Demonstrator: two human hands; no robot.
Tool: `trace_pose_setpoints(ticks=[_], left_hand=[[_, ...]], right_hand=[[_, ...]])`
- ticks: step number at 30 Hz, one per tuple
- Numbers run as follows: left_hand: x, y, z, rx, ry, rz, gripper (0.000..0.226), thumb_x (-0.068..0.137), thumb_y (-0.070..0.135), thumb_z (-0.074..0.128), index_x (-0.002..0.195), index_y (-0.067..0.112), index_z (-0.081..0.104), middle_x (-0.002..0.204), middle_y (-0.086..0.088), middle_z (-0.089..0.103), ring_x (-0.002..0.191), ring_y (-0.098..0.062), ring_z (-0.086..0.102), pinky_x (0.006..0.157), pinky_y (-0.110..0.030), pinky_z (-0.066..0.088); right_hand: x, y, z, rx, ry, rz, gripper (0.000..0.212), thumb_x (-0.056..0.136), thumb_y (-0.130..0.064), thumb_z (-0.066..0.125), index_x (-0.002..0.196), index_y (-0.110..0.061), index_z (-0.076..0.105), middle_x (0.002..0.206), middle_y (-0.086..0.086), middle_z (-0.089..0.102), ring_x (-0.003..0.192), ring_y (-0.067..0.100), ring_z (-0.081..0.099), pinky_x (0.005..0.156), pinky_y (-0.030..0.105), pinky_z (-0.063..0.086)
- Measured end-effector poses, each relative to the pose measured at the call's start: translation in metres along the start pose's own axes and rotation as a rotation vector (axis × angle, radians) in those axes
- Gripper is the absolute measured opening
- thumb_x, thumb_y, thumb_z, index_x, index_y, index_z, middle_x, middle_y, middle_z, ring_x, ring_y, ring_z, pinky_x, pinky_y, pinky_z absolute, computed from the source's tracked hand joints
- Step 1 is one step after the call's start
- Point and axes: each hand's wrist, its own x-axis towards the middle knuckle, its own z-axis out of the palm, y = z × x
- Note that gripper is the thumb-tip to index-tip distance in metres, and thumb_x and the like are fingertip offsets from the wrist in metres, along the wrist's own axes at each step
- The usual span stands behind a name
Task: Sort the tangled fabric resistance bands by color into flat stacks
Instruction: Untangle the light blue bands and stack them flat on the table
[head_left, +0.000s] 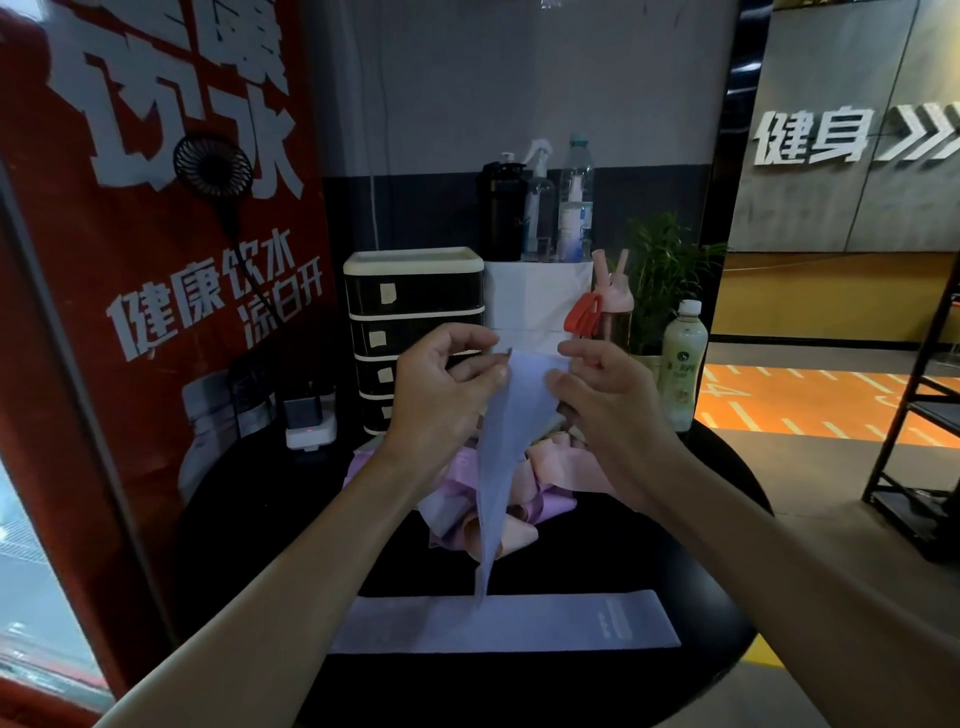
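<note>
Both hands hold a pale blue-lavender band (501, 457) up above the round black table (597, 540). My left hand (441, 384) pinches its top left corner, and my right hand (602, 389) pinches the top right corner. The band hangs down to a point over another pale lavender band (519, 623) that lies flat near the table's front edge. Behind the hanging band sits a tangled pile of pink and lilac bands (540, 478), partly hidden by my hands and forearms.
At the table's back stand a black-and-white drawer unit (415, 296), a white box (540, 301) with bottles on top, a pink bottle (613, 312), a pale green drink bottle (683, 364), a plant (665, 270) and a charger (309, 415). A black shelf frame (924, 441) stands right.
</note>
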Motion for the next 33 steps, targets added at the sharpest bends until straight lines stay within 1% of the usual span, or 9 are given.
trace_pose_setpoints(ticks=[3,6,9,13,16,23,26,30,33], left_hand=[[-0.001,-0.001,-0.003,-0.007,-0.024,-0.020,0.028,0.086,-0.009,0.067,0.105,0.012,0.063,0.108,-0.008,0.066,0.093,-0.008,0.070,0.077,-0.020,0.056],[0.001,0.002,-0.002,-0.020,-0.023,-0.056,0.029,0.087,0.002,0.072,0.110,0.016,0.062,0.114,-0.011,0.069,0.096,-0.016,0.072,0.081,-0.031,0.060],[0.002,0.011,-0.001,-0.049,0.014,-0.067,0.029,0.088,0.006,0.072,0.114,0.010,0.060,0.103,-0.014,0.074,0.090,-0.026,0.073,0.079,-0.034,0.060],[0.005,0.017,-0.001,-0.007,0.014,0.020,0.022,0.089,-0.001,0.069,0.109,0.003,0.060,0.086,-0.013,0.075,0.076,-0.020,0.069,0.070,-0.030,0.058],[0.007,0.021,-0.002,-0.004,0.021,0.048,0.022,0.088,-0.005,0.069,0.104,0.007,0.060,0.081,-0.009,0.073,0.069,-0.011,0.067,0.061,-0.023,0.056],[0.012,0.021,-0.002,0.204,0.091,0.195,0.022,0.081,0.003,0.078,0.092,0.004,0.059,0.075,-0.008,0.056,0.064,-0.011,0.049,0.057,-0.017,0.045],[0.008,0.026,-0.001,0.163,-0.008,0.196,0.006,0.091,0.008,0.069,0.090,0.003,0.071,0.077,-0.012,0.069,0.070,-0.016,0.066,0.067,-0.024,0.057],[0.006,0.033,-0.002,0.032,-0.067,0.103,0.027,0.099,0.022,0.060,0.091,0.001,0.074,0.089,-0.019,0.075,0.091,-0.038,0.072,0.087,-0.049,0.059],[0.009,0.033,-0.007,0.030,-0.048,0.099,0.021,0.098,0.016,0.061,0.096,0.000,0.074,0.093,-0.023,0.073,0.092,-0.036,0.072,0.088,-0.050,0.058]], right_hand=[[0.001,-0.008,-0.001,-0.017,0.006,-0.121,0.034,0.088,0.006,0.061,0.105,-0.023,0.059,0.103,0.006,0.070,0.091,0.014,0.067,0.080,0.038,0.056],[-0.002,-0.013,0.001,-0.044,-0.018,-0.193,0.043,0.087,0.011,0.057,0.098,-0.031,0.059,0.104,-0.003,0.068,0.086,0.001,0.065,0.073,0.029,0.054],[-0.005,-0.014,0.002,-0.056,-0.049,-0.223,0.048,0.087,0.014,0.054,0.097,-0.033,0.058,0.106,-0.002,0.068,0.094,0.006,0.067,0.075,0.026,0.055],[-0.006,-0.016,0.004,-0.046,-0.092,-0.225,0.046,0.088,0.014,0.055,0.103,-0.030,0.054,0.105,0.003,0.070,0.093,0.012,0.069,0.076,0.029,0.058],[-0.006,-0.020,0.005,0.040,-0.110,-0.173,0.040,0.089,0.004,0.062,0.111,-0.027,0.050,0.097,0.000,0.072,0.080,0.006,0.070,0.068,0.021,0.057],[-0.005,-0.023,0.011,-0.079,-0.015,-0.278,0.013,0.086,-0.002,0.069,0.093,-0.012,0.064,0.087,0.010,0.070,0.078,0.021,0.068,0.073,0.038,0.059],[-0.005,-0.025,0.014,-0.141,-0.023,-0.364,0.013,0.087,-0.003,0.068,0.093,-0.013,0.066,0.088,0.009,0.069,0.079,0.028,0.066,0.069,0.042,0.057],[-0.009,-0.032,0.016,-0.173,-0.107,-0.430,0.025,0.089,-0.004,0.067,0.107,-0.022,0.065,0.106,-0.008,0.061,0.089,0.008,0.062,0.070,0.023,0.056],[-0.013,-0.032,0.014,-0.191,-0.162,-0.438,0.028,0.093,-0.003,0.060,0.110,-0.024,0.066,0.117,-0.003,0.055,0.097,0.004,0.057,0.073,0.019,0.052]])
